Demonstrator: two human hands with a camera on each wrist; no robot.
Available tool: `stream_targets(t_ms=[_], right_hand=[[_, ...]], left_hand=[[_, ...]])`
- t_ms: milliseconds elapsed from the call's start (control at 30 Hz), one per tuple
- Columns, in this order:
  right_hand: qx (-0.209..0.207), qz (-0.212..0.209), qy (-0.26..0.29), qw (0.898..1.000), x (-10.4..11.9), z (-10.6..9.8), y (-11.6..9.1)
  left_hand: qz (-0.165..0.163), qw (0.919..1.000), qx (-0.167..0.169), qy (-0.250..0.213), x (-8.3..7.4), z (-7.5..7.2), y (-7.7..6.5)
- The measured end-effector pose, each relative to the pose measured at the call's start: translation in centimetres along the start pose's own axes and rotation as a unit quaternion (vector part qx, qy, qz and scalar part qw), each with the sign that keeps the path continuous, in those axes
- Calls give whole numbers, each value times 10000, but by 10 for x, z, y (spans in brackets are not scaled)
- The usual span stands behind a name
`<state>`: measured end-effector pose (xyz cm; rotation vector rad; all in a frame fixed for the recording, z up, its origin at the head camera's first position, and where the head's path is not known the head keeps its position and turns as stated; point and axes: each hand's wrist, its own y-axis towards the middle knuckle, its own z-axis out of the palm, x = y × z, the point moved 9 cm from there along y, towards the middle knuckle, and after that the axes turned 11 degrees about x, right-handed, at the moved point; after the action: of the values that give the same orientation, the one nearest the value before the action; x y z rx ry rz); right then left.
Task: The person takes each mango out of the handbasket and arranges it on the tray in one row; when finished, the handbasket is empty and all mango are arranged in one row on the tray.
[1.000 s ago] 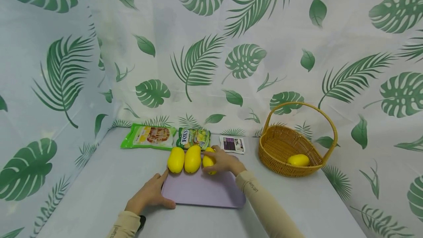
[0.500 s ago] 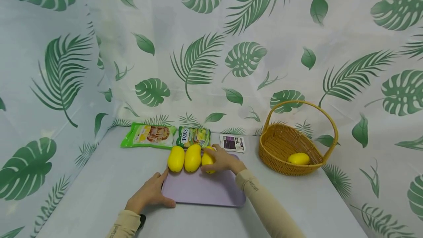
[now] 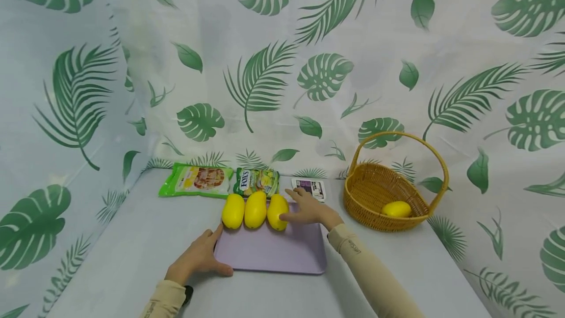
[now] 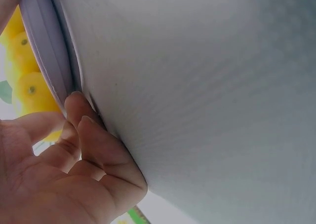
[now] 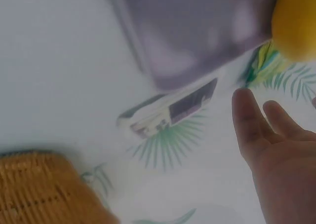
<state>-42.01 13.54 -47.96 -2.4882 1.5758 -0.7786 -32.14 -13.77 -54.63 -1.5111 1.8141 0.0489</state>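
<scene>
Three oblong yellow fruits, mango-like, lie side by side along the back of a lilac tray (image 3: 273, 254): a left one (image 3: 233, 211), a middle one (image 3: 255, 210) and a right one (image 3: 278, 212). My left hand (image 3: 200, 256) grips the tray's left side, thumb at the front corner; in the left wrist view its curled fingers (image 4: 106, 150) meet the rim. Just right of the right fruit is my right hand (image 3: 306, 208), its fingers spread and holding nothing. Its thumb overlaps that fruit in the head view; contact cannot be told.
A wicker basket (image 3: 366, 212) with a tall handle stands at the right, one similar yellow fruit (image 3: 396, 209) inside. Behind the tray lie a green food bag (image 3: 198, 180), a Fox's candy bag (image 3: 257, 182) and a small white packet (image 3: 309, 188). Leaf-patterned cloth rises behind.
My right hand has let go of the right fruit and moved to the right, its fingers spreading. That fruit stays on the tray. The left hand keeps its place.
</scene>
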Motion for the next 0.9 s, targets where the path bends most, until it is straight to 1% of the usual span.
stream_targets(t_ms=[133,267,400,600,700,900], right_hand=[[-181,11,12,9998,-12,-10,-8],[-219,154,112,9996,-27,-20,-18],[-270,271,131,9992,-45,-29,-31],[-602,355,68,9975,-69,-49,-52],[-780,439,33,9960,-79,-61,-65],[-817,560,175,9949,-96,-78,-89]], left_hand=[[22,10000,-45,58,0,-1,0],[18,9999,-91,76,1,-1,1],[14,10000,-39,79,2,0,2],[-106,9999,36,105,5,2,3],[-82,9999,13,135,4,2,3],[-65,9999,21,131,1,3,3]])
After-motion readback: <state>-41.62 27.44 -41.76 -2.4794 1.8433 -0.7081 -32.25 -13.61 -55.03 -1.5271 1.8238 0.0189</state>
